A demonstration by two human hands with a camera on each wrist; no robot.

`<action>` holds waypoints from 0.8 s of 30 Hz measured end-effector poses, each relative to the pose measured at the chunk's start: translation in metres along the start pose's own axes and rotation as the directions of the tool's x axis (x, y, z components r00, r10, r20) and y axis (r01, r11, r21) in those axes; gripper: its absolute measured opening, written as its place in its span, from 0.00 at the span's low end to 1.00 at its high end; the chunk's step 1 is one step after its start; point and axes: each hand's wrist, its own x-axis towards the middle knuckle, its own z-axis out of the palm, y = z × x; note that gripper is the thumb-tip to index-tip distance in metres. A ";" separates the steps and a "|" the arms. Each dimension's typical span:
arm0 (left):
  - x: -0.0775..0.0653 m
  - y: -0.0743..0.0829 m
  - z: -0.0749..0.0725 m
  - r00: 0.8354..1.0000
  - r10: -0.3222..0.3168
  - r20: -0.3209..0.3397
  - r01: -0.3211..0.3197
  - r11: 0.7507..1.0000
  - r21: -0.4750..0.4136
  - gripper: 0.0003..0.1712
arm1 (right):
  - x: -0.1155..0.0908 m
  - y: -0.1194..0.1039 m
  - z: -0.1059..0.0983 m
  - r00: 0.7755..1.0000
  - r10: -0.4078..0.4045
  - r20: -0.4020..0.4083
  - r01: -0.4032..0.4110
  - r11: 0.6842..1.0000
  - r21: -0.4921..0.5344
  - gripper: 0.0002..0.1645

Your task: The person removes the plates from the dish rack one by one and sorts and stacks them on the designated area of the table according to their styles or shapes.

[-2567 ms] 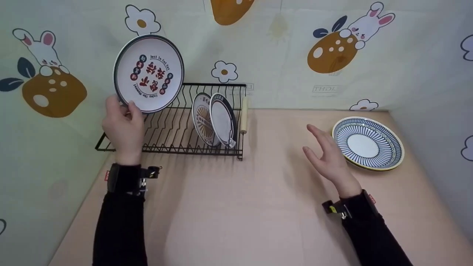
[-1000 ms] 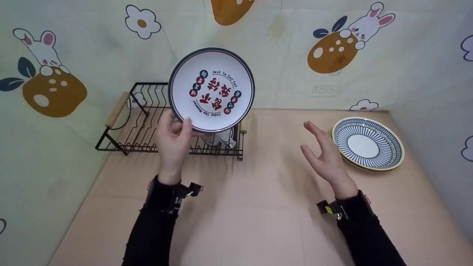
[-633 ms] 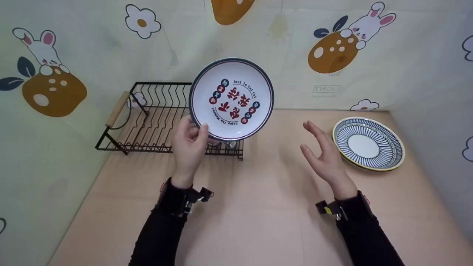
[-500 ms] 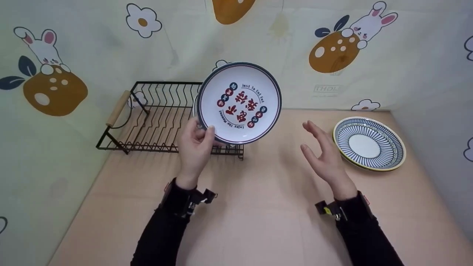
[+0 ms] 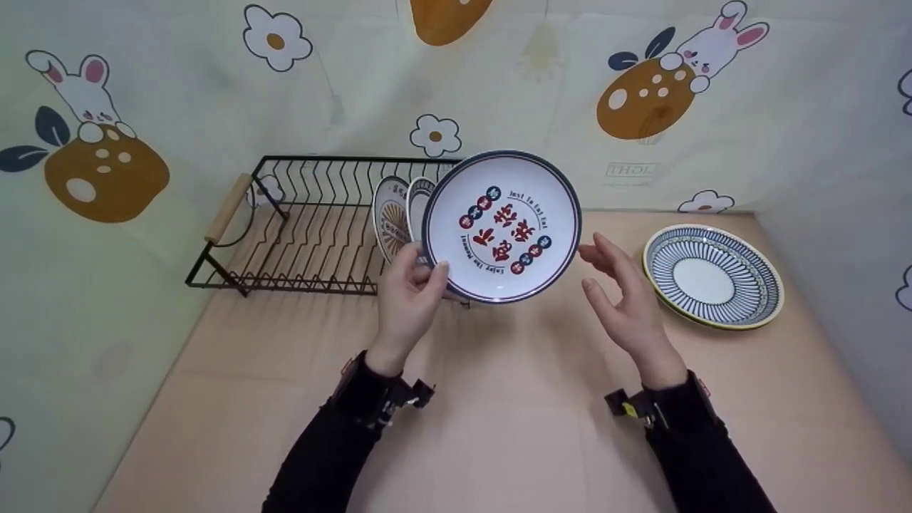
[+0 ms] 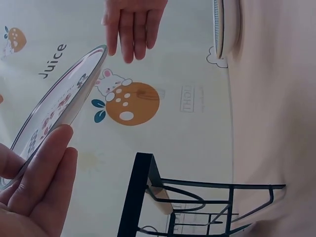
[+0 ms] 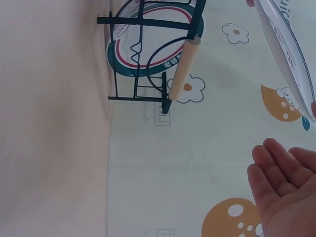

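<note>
Left hand [image 5: 407, 306] holds a plate [image 5: 502, 228]; rack [image 5: 313, 290] holds two.

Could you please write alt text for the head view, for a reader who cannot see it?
A person's left hand holds up a white plate with red and blue print; the empty right hand is beside it. Behind, two plates stand in a black rack; to the right, a blue-striped plate sits on a table.

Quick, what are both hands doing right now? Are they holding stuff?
Left hand: closed, holding the red-lettered plate by its edge.
Right hand: open, holding nothing.
</note>
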 end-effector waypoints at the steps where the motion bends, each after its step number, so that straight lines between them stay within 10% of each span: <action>1: -0.001 0.000 0.001 1.000 -0.006 0.006 0.006 1.000 -0.010 0.14 | 0.000 0.000 0.000 1.000 -0.004 0.000 0.004 1.000 0.012 0.35; 24: -0.011 -0.005 0.020 0.993 -0.029 0.115 0.032 0.999 -0.028 0.14 | -0.005 -0.012 0.001 0.995 0.094 0.025 -0.096 0.988 0.122 0.14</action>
